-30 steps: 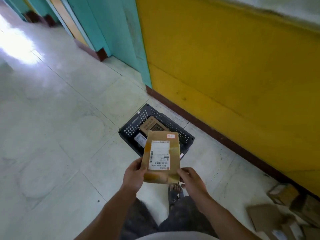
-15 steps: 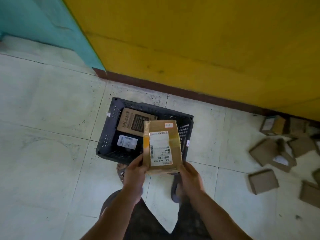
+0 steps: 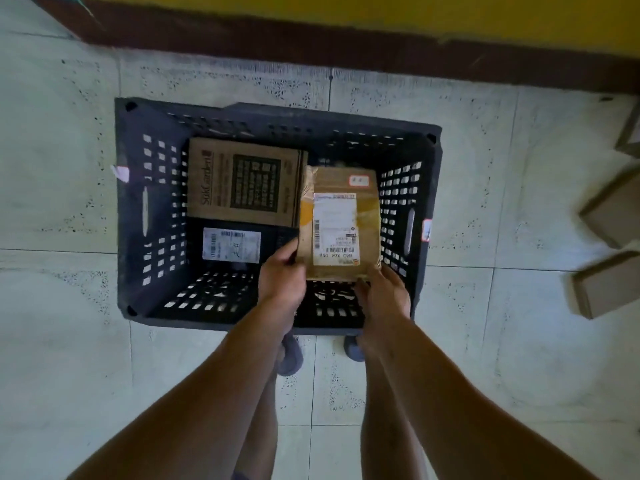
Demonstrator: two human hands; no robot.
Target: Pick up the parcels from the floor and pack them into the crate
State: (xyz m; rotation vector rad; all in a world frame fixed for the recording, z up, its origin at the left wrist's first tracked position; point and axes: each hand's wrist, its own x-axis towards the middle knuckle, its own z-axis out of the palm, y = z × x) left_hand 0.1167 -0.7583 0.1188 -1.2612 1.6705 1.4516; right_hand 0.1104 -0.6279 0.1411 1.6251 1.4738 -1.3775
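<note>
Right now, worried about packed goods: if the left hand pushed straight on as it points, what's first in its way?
Probably the black labelled parcel in the crate, below the left hand and its taped parcel; depth is unclear.

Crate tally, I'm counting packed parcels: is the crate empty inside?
No, a brown printed carton and a black labelled parcel lie inside the crate.

— What colour is the crate?
— Black, its walls patterned with a grid of slots.
— And inside?
— At 11 o'clock, a brown carton with a black printed block. At 8 o'clock, a black parcel with a white label. At 3 o'clock, the taped parcel: brown, with a yellow band and a white barcode label.
— The floor?
— Pale tiles, black-speckled. The wall is yellow above a dark brown skirting.
</note>
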